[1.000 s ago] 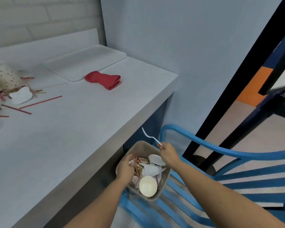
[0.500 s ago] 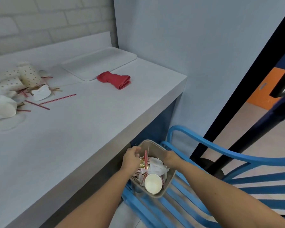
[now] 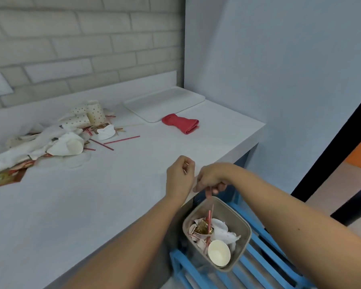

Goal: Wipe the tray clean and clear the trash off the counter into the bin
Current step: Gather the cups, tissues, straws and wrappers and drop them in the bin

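right fingers [image 3: 209, 191] pinching red straw [image 3: 209, 215]

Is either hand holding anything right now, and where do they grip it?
The right hand pinches the top end of a red straw over the bin. The left hand is curled; whether it holds anything cannot be told.

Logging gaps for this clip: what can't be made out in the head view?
- Left hand: curled; whether it holds anything is unclear.
- Right hand: fingertips meet a blurred straw; pinched or just released, can't tell.
- Bin: lower contents buried under a cup and paper.
- Trash pile: cut off by the left edge, blurred.
- Tray: too pale and distant to judge cleanliness.
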A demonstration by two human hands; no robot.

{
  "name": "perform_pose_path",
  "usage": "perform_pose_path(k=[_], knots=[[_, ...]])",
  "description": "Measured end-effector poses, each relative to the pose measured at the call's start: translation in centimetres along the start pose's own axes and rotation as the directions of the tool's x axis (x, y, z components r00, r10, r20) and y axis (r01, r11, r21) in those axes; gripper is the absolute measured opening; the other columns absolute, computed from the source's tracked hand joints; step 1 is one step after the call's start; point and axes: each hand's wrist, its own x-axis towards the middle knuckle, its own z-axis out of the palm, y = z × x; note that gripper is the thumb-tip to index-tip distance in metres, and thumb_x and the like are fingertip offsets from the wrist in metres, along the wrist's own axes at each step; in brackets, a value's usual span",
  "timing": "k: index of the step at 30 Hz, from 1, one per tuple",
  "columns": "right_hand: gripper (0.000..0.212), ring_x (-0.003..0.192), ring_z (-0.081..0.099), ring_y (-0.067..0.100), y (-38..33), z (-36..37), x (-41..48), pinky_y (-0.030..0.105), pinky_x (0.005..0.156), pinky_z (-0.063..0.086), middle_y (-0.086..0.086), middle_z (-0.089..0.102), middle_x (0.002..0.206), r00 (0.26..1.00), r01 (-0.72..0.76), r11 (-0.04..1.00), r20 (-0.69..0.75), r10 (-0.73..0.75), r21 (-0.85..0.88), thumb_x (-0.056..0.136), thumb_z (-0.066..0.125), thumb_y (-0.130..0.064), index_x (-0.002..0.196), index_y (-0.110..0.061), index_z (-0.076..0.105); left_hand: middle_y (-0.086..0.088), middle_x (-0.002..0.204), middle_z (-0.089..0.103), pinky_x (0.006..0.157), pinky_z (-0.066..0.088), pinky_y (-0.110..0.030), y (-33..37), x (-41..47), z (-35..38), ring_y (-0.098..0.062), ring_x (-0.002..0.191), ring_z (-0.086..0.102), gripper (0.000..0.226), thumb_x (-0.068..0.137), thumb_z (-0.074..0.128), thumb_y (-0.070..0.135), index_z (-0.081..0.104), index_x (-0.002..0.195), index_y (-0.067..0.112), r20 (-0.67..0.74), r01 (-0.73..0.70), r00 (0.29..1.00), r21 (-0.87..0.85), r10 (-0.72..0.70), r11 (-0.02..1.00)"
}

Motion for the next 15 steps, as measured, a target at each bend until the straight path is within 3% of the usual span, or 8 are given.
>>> perform_pose_path(k=[3, 8, 15], knots=[[0.024, 0.044, 0.038, 0.011, -4.9, -1.2, -1.3, 0.018, 0.041, 0.029, 0.006, 0.061, 0.069, 0.993, 0.103, 0.989, -0.045, -0.108, -0.103, 0.093, 0.056, -0.03, 0.097, -0.006, 0.058, 0.006, 0.071, 0.053, 0.058, 0.037, -0.009, -0.5, 1.7, -3.7, -0.006, 0.063, 0.048, 0.013, 0.092, 0.053, 0.02, 0.055, 0.084, 0.011, -0.11, 0.009, 0.994, 0.002, -0.009, 1.0], [0.033, 0.049, 0.039, 0.013, -12.2, -1.1, -1.1, 0.02, 0.046, 0.03, 0.002, 0.059, 0.07, 0.941, 0.272, 0.948, -0.161, -0.298, -0.165, 0.092, 0.056, -0.027, 0.112, -0.001, 0.061, 0.004, 0.062, 0.047, 0.056, 0.036, -0.02, -3.8, 3.9, -10.9, -0.009, 0.056, 0.041, 0.021, 0.091, 0.055, 0.021, 0.052, 0.076, 0.008, -0.22, 0.081, 0.973, 0.022, -0.074, 0.996], [0.016, 0.053, 0.048, 0.011, -20.7, -0.3, 1.8, 0.02, 0.047, 0.034, 0.0, 0.06, 0.072, 0.903, 0.358, 0.918, -0.188, -0.387, -0.173, 0.09, 0.058, -0.026, 0.097, -0.011, 0.06, 0.002, 0.063, 0.049, 0.058, 0.036, -0.025, -8.3, 6.7, -20.7, -0.013, 0.059, 0.044, 0.024, 0.093, 0.052, 0.023, 0.054, 0.076, 0.006, -0.318, 0.153, 0.941, 0.082, -0.119, 0.985]])
